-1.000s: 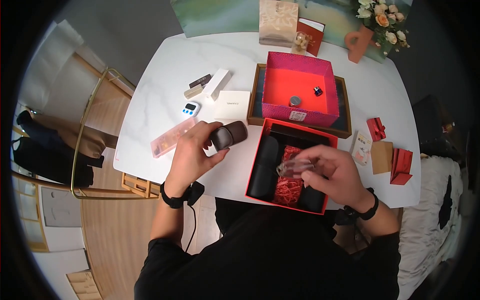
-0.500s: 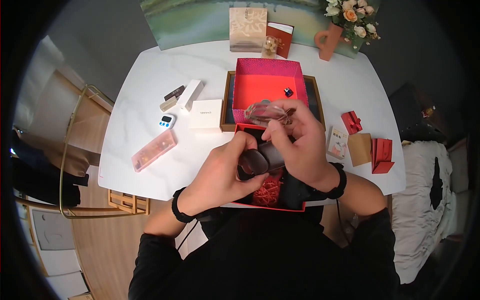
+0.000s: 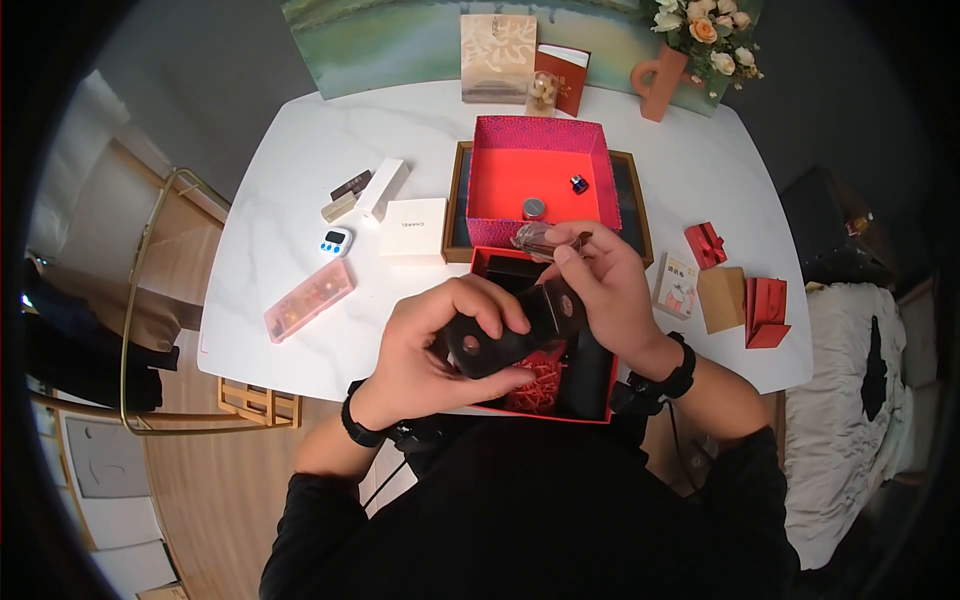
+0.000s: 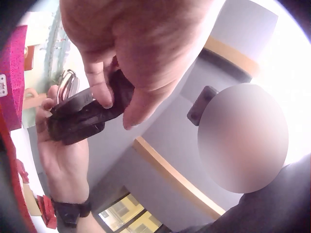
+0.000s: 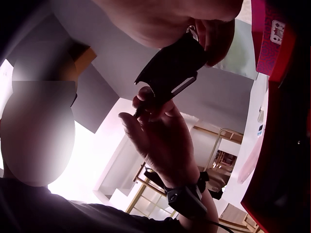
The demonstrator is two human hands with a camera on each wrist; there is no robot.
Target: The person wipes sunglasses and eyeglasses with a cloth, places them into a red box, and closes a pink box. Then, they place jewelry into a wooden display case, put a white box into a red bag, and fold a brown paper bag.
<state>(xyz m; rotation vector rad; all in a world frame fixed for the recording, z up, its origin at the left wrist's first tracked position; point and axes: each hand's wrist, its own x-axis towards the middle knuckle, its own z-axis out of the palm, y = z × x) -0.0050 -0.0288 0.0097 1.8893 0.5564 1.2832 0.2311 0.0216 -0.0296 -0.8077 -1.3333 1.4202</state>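
Note:
Over the red box [image 3: 606,412] my left hand [image 3: 420,345] grips a dark glasses case [image 3: 500,345], fingers across its top and thumb below. Folded glasses with a clear frame [image 3: 535,240] are pinched between thumb and fingers of my right hand [image 3: 615,290]. That hand is also at the right end of the case. In the left wrist view the case [image 4: 80,124] spans both hands, and the glasses [image 4: 67,86] stick up beyond it. Red shredded paper [image 3: 535,388] and a black item [image 3: 585,378] lie inside the red box, partly covered by the hands.
Behind is a pink patterned box [image 3: 540,180] on a dark framed tray [image 3: 632,200]. To the left lie a white box [image 3: 412,228], a timer [image 3: 336,241] and a pink case [image 3: 310,300]. A card pack [image 3: 677,285] and small red boxes [image 3: 766,312] sit right.
Both hands have come together over the red box. The glasses have moved from above the red box to its back edge, and the case has been turned and brought rightward to the right hand.

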